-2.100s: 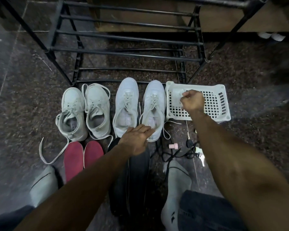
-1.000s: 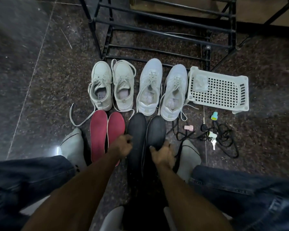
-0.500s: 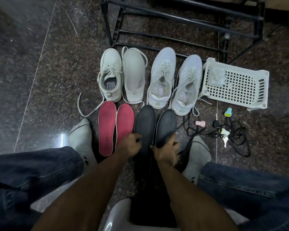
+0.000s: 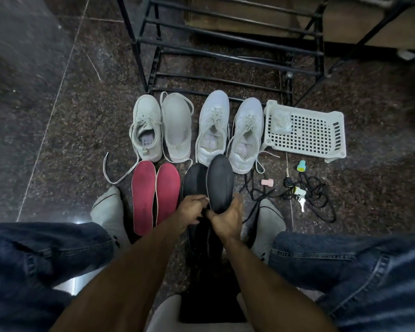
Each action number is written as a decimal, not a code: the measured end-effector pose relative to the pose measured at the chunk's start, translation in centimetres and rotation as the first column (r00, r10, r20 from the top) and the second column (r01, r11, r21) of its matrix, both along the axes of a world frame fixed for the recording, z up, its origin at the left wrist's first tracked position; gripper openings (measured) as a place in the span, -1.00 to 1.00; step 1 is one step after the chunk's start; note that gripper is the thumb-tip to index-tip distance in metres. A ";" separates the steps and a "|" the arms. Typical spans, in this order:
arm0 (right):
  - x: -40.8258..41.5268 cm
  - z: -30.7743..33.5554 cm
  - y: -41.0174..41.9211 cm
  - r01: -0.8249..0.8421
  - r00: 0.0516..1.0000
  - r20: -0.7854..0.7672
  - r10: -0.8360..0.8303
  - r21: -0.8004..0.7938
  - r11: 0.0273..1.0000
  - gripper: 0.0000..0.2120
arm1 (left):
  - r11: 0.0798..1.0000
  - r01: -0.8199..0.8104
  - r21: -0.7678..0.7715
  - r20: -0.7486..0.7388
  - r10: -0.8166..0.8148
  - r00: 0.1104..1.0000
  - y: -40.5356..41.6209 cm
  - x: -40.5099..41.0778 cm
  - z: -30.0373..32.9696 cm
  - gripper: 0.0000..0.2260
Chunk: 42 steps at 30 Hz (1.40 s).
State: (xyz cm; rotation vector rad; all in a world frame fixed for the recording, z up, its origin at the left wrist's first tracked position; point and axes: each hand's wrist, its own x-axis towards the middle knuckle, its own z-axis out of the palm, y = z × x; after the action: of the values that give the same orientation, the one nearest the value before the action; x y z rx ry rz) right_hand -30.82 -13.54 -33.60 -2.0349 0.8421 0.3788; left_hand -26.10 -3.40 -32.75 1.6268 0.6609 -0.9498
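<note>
Gripping the near end of a black insole (image 4: pixel 220 180), the right hand (image 4: pixel 225 220) has its fingers curled round the insole's right edge and its thumb across the underside, just below the middle of the frame. The insole points up the frame, and its far tip covers part of the heel of a white shoe (image 4: pixel 212 130). The left hand (image 4: pixel 191 209) sits just left of the right one, fingers curled, fingertips (image 4: pixel 205 200) at the insole's left edge. Whether they pinch it cannot be told.

A second black insole (image 4: pixel 194 179) lies on the floor (image 4: pixel 58 140) just left of the held one and partly under it. Two red insoles (image 4: pixel 143 197) lie side by side further left, touching each other. Above them stands a row of four pale shoes: a greyish pair (image 4: pixel 146 130) on the left, then the white shoe and its mate (image 4: pixel 246 137). A loose white lace (image 4: pixel 120 173) trails from the leftmost shoe toward the lower left.

A white basket (image 4: pixel 331 149) lies right of the shoes, touching the rightmost one. Below it are a tangle of black laces (image 4: pixel 319 198), a small pink piece (image 4: pixel 267 182) and a green-capped piece (image 4: pixel 301 166). A black rack (image 4: pixel 225 39) fills the top of the frame behind the shoes. Two socked feet (image 4: pixel 108 212) flank the insoles, and jeans (image 4: pixel 34 259) cover the knees at the lower corners.
</note>
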 end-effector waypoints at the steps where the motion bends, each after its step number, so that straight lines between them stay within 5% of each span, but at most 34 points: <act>1: 0.4 0.5 0.0 -0.010 1.000 0.006 0.010 -0.007 1.000 -0.08 | 0.999 -0.028 -0.033 -0.010 0.027 1.000 -0.3 0.3 0.4 -0.72; 7: 2.9 2.2 -2.3 0.018 0.997 0.077 -0.019 0.007 1.000 -0.30 | 0.994 0.025 -0.103 0.056 -0.019 0.998 -1.7 2.8 2.4 -0.75; 11: 4.8 3.1 -5.3 0.111 0.988 0.114 -0.107 -0.029 0.993 -0.34 | 0.986 0.165 -0.018 0.285 -0.153 0.946 -3.3 5.7 2.8 -0.73; 16: 7.7 3.8 -8.6 0.246 0.957 0.168 -0.238 -0.026 0.969 -0.33 | 0.721 0.523 0.454 0.460 -0.693 0.555 -5.0 9.3 2.5 -0.55; 19: 8.7 4.1 -10.1 0.271 0.951 0.173 -0.256 -0.074 0.960 -0.36 | 0.383 0.616 0.688 0.341 -0.920 0.192 -6.0 10.7 2.2 -0.39; 23: 9.2 3.2 -10.8 0.286 0.950 0.158 -0.270 -0.087 0.954 -0.38 | 0.112 0.644 0.757 0.143 -0.990 0.003 -6.7 11.2 1.1 -0.32; 30: 10.0 3.1 -10.8 0.348 0.915 0.182 -0.360 0.092 0.933 -0.45 | 0.139 0.636 0.759 0.190 -0.982 -0.012 -6.3 9.8 1.5 -0.45; 37: 8.2 3.2 -10.5 0.182 0.977 0.120 -0.177 -0.028 0.983 -0.40 | 0.406 0.692 0.596 0.364 -0.906 0.218 -5.2 5.8 0.3 -0.75; 42: 6.9 1.6 -9.2 0.076 0.996 0.059 -0.069 -0.117 0.990 -0.32 | 0.615 0.434 0.659 0.466 -0.786 0.406 -5.1 4.6 -0.9 -0.80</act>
State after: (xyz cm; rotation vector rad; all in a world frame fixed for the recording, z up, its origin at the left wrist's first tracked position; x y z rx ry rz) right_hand -23.91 -22.74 -32.05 -2.1074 0.9212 0.2364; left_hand -21.49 -8.53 -33.64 2.5611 -0.4287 -0.5357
